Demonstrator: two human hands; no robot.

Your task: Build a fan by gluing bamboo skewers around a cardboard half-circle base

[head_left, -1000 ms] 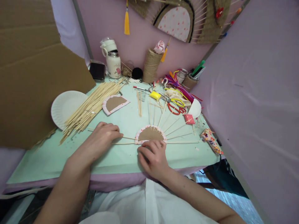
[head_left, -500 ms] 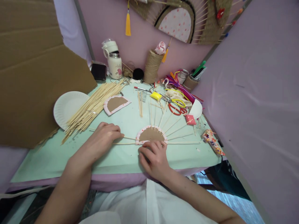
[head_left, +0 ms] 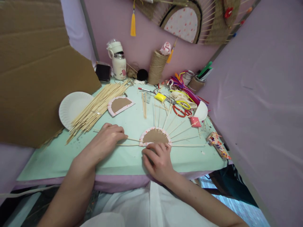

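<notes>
My left hand (head_left: 107, 138) pinches a thin wooden skewer (head_left: 134, 139), whose right end lies on a cardboard half-circle (head_left: 155, 136). The half-circle is edged with white fabric dotted pink. Several skewers fan out from its curved rim, and one lies along its straight side to the right (head_left: 188, 145). My right hand (head_left: 159, 160) has its fingers curled over the straight near edge, holding the piece against the table; the fingertips partly cover that edge. A second skewer (head_left: 129, 145) runs left from the same edge, below the one in my left hand.
Behind my left hand lie a pile of skewers (head_left: 97, 108), a paper plate (head_left: 71, 108) and another edged half-circle (head_left: 119, 105). Scissors (head_left: 181, 111), a yellow packet (head_left: 160, 97) and a pink packet (head_left: 195, 122) are farther back. A glue gun (head_left: 218, 145) rests at the right edge.
The whole view has shifted slightly, with things appearing a little farther right. Both hands keep the same hold on the skewer and the half-circle.
</notes>
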